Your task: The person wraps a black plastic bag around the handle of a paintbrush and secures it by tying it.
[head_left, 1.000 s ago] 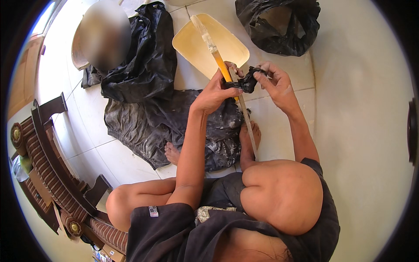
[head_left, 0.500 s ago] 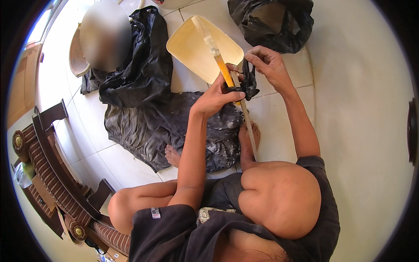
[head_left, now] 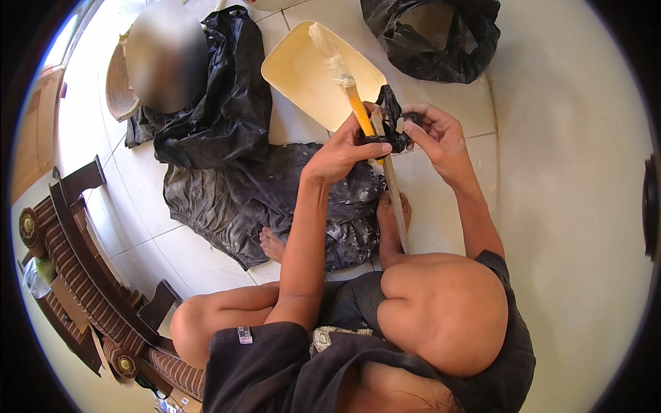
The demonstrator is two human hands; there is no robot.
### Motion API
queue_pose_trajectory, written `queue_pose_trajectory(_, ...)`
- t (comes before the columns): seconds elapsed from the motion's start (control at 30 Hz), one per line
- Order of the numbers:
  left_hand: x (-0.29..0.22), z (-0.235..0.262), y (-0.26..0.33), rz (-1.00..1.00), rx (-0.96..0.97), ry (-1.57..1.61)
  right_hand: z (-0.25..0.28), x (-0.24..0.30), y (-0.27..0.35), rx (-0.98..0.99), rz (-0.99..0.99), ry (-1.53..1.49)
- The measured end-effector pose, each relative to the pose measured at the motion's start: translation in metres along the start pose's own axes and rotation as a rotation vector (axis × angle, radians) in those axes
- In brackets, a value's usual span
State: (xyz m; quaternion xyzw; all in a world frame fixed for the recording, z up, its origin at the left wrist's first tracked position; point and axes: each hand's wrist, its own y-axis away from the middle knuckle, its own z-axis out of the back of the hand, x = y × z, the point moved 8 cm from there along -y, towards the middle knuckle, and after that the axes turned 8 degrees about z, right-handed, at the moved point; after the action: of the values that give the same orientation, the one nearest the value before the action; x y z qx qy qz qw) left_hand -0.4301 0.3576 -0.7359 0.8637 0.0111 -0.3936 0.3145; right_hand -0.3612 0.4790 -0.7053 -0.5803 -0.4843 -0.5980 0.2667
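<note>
My left hand (head_left: 337, 157) grips a yellow-handled paintbrush (head_left: 359, 110) together with a long thin wooden stick (head_left: 394, 199). The brush's head, crusted with white, points up and away from me. A strip of black plastic (head_left: 389, 103) is bunched around the two where they cross, beside my left thumb. Close on the right, my right hand (head_left: 442, 141) pinches part of this plastic between thumb and fingers. The stick's lower end reaches down past my foot towards my knee.
Beyond my hands lies a cream plastic basin (head_left: 289, 65). A black plastic bag (head_left: 441, 58) stands at the far right. Dark stained cloth (head_left: 220, 206) covers tiles at left, below another person in black (head_left: 227, 103). A wooden striped-cushion seat (head_left: 89, 261) is at the left; a pale wall (head_left: 571, 172) rises right.
My right hand has come down and in towards the stick, drawing the black plastic around it. My left hand keeps its grip almost in place.
</note>
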Motion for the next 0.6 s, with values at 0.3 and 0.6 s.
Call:
queue_pose_trajectory(0.3,0.003,0.004,0.0,0.024,-0.049,0.039,-0.015,0.054,0.035,-0.091,0.623,0.772)
queue_pose_trajectory(0.6,-0.008,-0.013,0.003,-0.027,-0.011,-0.054,-0.006,0.016,0.032,-0.101,0.302,0.758)
